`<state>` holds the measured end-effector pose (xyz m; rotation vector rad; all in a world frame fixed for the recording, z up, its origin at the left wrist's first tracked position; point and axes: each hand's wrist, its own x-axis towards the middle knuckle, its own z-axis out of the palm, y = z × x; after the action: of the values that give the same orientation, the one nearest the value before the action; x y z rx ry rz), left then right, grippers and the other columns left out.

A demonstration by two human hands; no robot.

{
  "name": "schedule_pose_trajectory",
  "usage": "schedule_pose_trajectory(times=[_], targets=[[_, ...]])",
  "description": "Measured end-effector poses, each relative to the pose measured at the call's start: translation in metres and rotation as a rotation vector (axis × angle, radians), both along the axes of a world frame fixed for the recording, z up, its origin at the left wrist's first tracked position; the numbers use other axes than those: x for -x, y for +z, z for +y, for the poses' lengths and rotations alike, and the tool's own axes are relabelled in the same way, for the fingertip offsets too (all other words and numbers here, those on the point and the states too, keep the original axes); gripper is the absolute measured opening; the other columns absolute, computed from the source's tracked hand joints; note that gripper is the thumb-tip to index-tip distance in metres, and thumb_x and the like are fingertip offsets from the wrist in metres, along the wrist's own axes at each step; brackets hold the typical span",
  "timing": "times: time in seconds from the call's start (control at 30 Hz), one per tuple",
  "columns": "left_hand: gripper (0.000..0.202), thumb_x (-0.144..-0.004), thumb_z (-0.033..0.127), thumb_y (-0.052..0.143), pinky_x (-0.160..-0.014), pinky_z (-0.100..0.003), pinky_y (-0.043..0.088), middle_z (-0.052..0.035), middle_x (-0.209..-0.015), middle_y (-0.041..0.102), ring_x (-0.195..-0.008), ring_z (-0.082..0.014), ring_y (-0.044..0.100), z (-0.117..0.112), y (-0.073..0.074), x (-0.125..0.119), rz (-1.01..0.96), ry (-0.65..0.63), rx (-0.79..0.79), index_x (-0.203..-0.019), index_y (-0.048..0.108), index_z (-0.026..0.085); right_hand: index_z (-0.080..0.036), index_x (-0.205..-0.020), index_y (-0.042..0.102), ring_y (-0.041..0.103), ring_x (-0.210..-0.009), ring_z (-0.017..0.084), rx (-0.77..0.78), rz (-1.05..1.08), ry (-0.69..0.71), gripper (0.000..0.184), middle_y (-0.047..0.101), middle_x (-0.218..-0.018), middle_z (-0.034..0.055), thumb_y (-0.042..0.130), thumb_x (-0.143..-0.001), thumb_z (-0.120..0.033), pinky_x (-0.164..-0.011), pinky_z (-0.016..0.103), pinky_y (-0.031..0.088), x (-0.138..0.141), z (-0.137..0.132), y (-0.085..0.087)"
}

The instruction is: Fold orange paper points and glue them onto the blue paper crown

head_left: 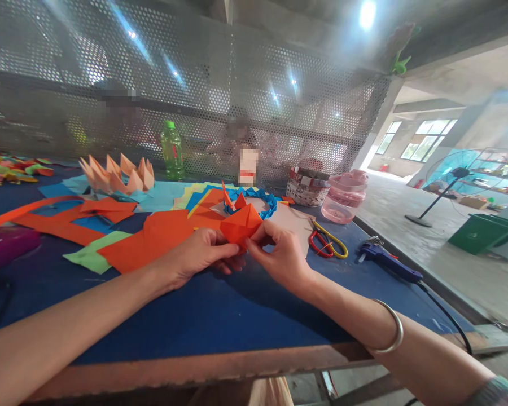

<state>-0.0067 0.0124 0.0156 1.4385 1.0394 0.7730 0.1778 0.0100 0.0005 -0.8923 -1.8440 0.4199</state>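
Between my two hands is a folded piece of orange paper (240,224), held up just above the blue tabletop. My left hand (209,251) pinches its lower left side, thumb in front and the other fingers partly beneath. On the lower right edge, my right hand (281,251) grips the same paper between thumb and fingertips. Right behind it lies a ring of folded blue paper (266,206), partly hidden by the orange piece. Orange paper sheets (161,234) and a light green sheet (91,254) lie to the left of my left hand.
Red-and-yellow-handled scissors (334,245) and a blue glue gun (392,262) with a cord lie to the right. Behind stand a pink water jug (345,194), a woven basket (307,186) and a green bottle (172,149). A peach folded-paper crown (118,175) sits at back left.
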Motion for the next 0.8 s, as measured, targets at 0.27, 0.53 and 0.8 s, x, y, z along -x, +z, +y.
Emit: schedule_pose_trajectory(times=[0.27,0.53,0.8], targets=[[0.019,-0.071,0.034,0.074,-0.057,-0.021,0.052,-0.0048,-0.071,0.076,-0.067,-0.0157,0.07,0.0002,0.0009,0.0001,0.024,-0.002,0.006,-0.074,0.072,0.015,-0.019,-0.064,0.05,0.047,-0.055,0.008,-0.004,0.005,0.006,0.016,0.052,-0.06,-0.0052,0.058,-0.077,-0.016,-0.054,0.019,0.04,0.0009,0.0002,0.0003],[0.021,-0.071,0.035,0.075,-0.057,-0.021,0.052,-0.0042,-0.072,0.076,-0.067,-0.0156,0.07,-0.0009,0.0004,0.0011,0.015,-0.003,0.0,-0.076,0.073,0.015,-0.019,-0.064,0.051,0.047,-0.055,0.008,-0.016,0.012,0.014,0.017,0.053,-0.061,-0.0044,0.058,-0.078,-0.017,-0.054,0.019,0.04,0.0003,0.0,0.0004],[0.023,-0.069,0.036,0.077,-0.056,-0.021,0.051,-0.0036,-0.071,0.075,-0.066,-0.0145,0.069,0.0004,-0.0009,0.001,-0.007,-0.008,-0.018,-0.076,0.073,0.015,-0.018,-0.065,0.052,0.048,-0.055,0.008,0.008,0.021,0.029,0.017,0.054,-0.061,-0.0042,0.059,-0.08,-0.018,-0.054,0.02,0.041,0.0003,0.0002,-0.0008]])
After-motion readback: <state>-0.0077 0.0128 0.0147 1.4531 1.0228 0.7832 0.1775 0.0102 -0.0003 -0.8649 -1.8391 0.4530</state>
